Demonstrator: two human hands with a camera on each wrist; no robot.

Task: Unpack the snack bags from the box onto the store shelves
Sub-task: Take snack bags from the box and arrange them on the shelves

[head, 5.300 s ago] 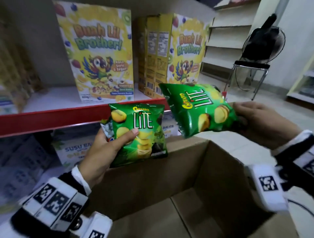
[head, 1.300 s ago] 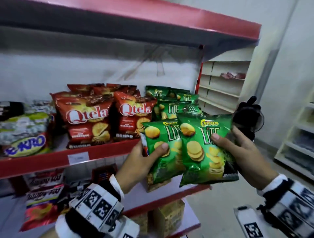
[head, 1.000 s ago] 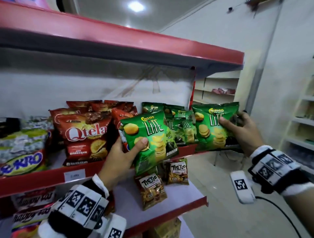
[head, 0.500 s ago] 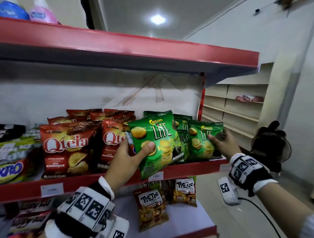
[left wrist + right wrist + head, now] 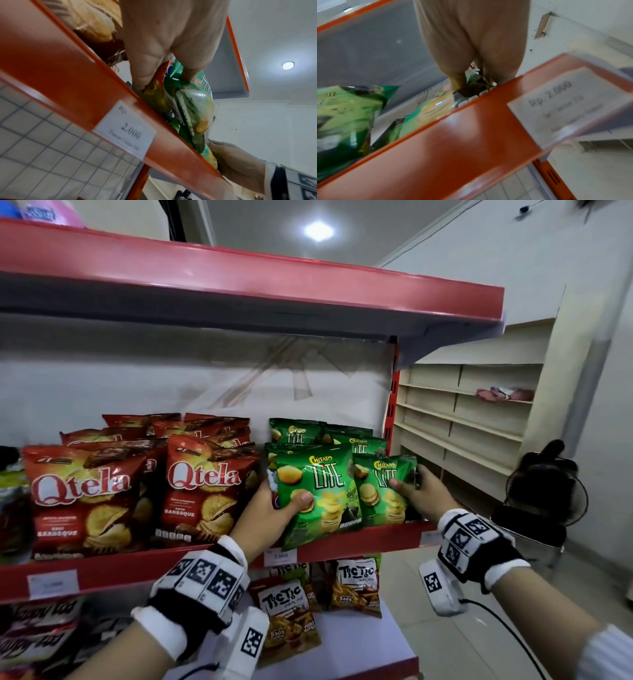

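My left hand (image 5: 274, 508) grips a green Chitato Lite bag (image 5: 318, 494) by its left side, thumb on the front, its bottom hanging over the red shelf lip (image 5: 376, 537). In the left wrist view the left hand (image 5: 164, 56) pinches that green bag (image 5: 193, 102) above the shelf edge (image 5: 72, 75). My right hand (image 5: 418, 491) holds a second Lite bag (image 5: 380, 494) standing on the shelf at the far right. The right wrist view shows the right hand (image 5: 471, 54) pinching that second bag (image 5: 436, 106). More Lite bags (image 5: 325, 433) stand behind both.
Red Qtela bags (image 5: 202, 484) fill the shelf to the left of the green ones. Tic Tic bags (image 5: 287, 611) lie on the shelf below. An upper red shelf (image 5: 274, 292) overhangs. Price labels (image 5: 125, 134) sit on the lip. Beige shelves (image 5: 462, 412) and a black chair (image 5: 534, 494) stand at right.
Both hands have carried the green bags from the box up to the snack shelf. Over the last half second the left bag moved right and down beside the right bag.
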